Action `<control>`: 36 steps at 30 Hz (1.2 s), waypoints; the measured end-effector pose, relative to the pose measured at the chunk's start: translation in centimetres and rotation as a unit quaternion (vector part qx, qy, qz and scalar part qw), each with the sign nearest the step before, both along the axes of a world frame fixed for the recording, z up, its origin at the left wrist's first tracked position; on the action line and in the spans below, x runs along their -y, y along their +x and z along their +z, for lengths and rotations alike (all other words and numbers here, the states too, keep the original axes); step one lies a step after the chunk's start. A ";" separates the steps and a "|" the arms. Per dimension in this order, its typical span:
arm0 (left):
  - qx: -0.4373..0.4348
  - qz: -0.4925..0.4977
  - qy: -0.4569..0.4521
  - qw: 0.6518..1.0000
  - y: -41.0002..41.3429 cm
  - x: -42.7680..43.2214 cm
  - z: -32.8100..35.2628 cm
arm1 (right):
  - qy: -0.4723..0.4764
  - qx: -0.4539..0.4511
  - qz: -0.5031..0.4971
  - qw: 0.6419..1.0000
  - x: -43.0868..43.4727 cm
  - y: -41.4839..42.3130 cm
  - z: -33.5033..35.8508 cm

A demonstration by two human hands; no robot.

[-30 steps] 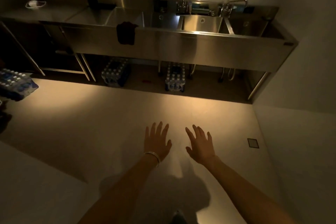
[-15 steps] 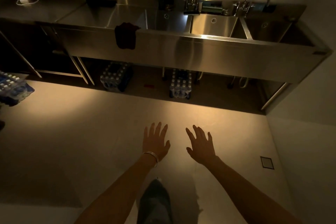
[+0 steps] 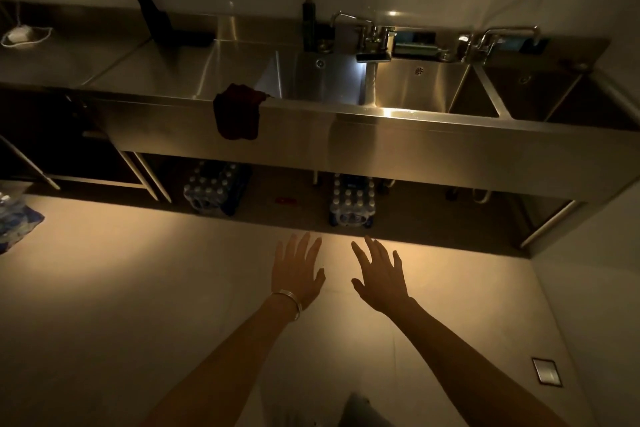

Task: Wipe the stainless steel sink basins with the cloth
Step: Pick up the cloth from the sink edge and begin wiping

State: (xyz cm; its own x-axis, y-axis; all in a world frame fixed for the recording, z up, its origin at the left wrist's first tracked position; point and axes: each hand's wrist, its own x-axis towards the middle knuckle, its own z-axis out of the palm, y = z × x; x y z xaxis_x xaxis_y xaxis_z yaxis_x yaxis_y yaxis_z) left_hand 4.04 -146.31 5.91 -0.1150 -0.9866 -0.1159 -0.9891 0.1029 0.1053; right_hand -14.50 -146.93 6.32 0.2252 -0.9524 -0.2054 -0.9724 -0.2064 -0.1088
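A long stainless steel sink unit (image 3: 381,146) runs along the far wall with three basins: left basin (image 3: 322,87), middle basin (image 3: 415,87) and right basin (image 3: 540,97). A dark red cloth (image 3: 237,114) hangs over the front rim at the left basin's corner. My left hand (image 3: 298,270), with a bracelet on the wrist, and my right hand (image 3: 379,274) are stretched out over the floor, fingers spread, holding nothing, well short of the sink.
Two faucets (image 3: 367,35) (image 3: 491,38) and a soap pump bottle (image 3: 309,21) stand at the back of the sink. Packs of water bottles (image 3: 214,191) (image 3: 351,203) sit under it, another pack (image 3: 14,218) lies at left. A wall closes the right side; a floor plate (image 3: 546,371) lies near it.
The sink has come closer and larger in view as I walk toward it. Both hands stay spread and empty in the same pose.
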 end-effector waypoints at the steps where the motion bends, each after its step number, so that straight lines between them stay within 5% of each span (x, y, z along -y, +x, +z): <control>1: 0.002 0.004 0.010 1.000 0.4 0.9 -0.5 | 0.006 -0.001 0.000 1.000 1.0 0.3 -0.4; 20: 0.011 0.091 -0.053 0.994 7.2 30.7 0.5 | -0.030 0.021 0.091 0.995 34.7 7.4 1.8; 36: 0.018 0.084 -0.046 0.995 21.1 44.8 -0.9 | -0.023 0.022 0.111 0.993 49.2 20.2 -0.2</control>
